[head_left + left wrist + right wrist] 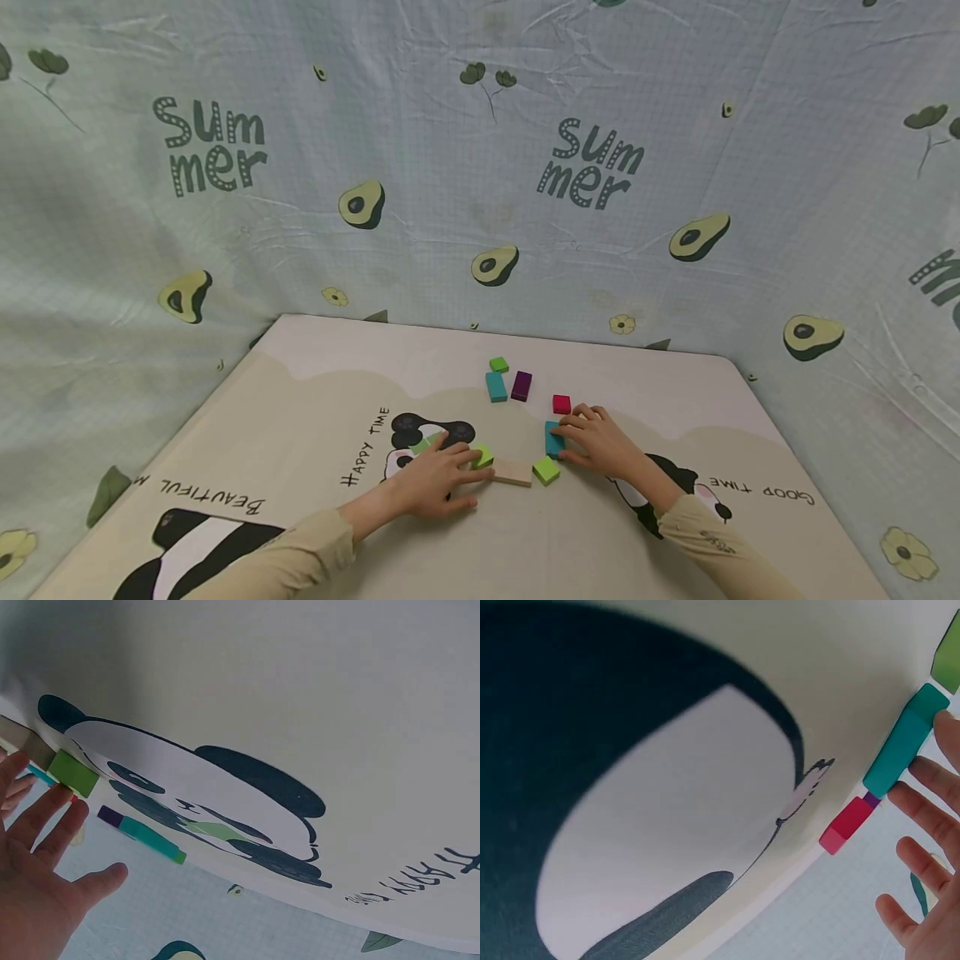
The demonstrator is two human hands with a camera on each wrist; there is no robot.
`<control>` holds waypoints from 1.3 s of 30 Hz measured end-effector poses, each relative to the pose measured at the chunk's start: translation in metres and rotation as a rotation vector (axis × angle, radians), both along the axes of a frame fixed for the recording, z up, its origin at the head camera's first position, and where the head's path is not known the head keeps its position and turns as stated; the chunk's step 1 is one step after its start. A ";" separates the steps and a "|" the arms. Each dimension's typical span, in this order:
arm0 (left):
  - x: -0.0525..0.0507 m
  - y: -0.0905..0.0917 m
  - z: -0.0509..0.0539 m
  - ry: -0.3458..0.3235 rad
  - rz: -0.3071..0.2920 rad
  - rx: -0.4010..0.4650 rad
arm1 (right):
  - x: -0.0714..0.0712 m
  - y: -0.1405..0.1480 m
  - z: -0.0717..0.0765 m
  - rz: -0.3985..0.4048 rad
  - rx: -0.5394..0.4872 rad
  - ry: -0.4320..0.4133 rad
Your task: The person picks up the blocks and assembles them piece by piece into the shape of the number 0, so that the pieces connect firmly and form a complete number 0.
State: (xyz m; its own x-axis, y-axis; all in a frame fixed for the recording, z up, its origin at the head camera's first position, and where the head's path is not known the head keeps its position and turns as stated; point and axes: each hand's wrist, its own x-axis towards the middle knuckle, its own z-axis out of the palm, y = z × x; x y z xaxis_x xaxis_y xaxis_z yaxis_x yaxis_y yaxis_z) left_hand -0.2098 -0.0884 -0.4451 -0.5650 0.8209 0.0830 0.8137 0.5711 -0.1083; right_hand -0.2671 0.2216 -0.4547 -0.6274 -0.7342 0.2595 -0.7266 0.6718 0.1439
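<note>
My left hand (435, 483) spreads its fingers at the left of the blocks, fingertips at a green cube (482, 456) and the left end of a plain wooden block (513, 473). The left wrist view shows fingertips against that cube, the thumb standing away. Over on the right, my right hand (603, 446) has its fingertips on the side of a teal block (553, 440); the right wrist view shows these fingers mostly straight along it. A second green cube (547, 470) lies between the wooden block and the teal one. Behind the teal block sits a red cube (562, 404).
Farther back lie another teal block (496, 387), a purple block (521, 386) and a small green block (498, 364). A cloth printed with pandas and lettering covers the table (315, 417). Behind it hangs a patterned curtain (427, 167).
</note>
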 end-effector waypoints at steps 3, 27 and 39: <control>0.000 0.000 0.000 -0.004 -0.001 0.002 | 0.000 0.000 0.000 0.001 -0.008 0.000; -0.004 0.000 0.000 0.028 -0.032 0.014 | -0.005 -0.003 -0.002 -0.016 -0.014 -0.037; -0.016 0.005 -0.003 0.055 -0.111 0.094 | -0.008 -0.008 0.007 -0.071 -0.036 -0.214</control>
State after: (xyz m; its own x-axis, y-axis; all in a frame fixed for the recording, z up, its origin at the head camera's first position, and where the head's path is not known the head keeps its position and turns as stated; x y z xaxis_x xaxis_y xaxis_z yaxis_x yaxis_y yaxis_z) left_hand -0.2262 -0.0834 -0.4479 -0.4635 0.8653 0.1909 0.8670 0.4873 -0.1043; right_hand -0.2748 0.2138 -0.4479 -0.7206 -0.6790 0.1406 -0.6889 0.7241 -0.0333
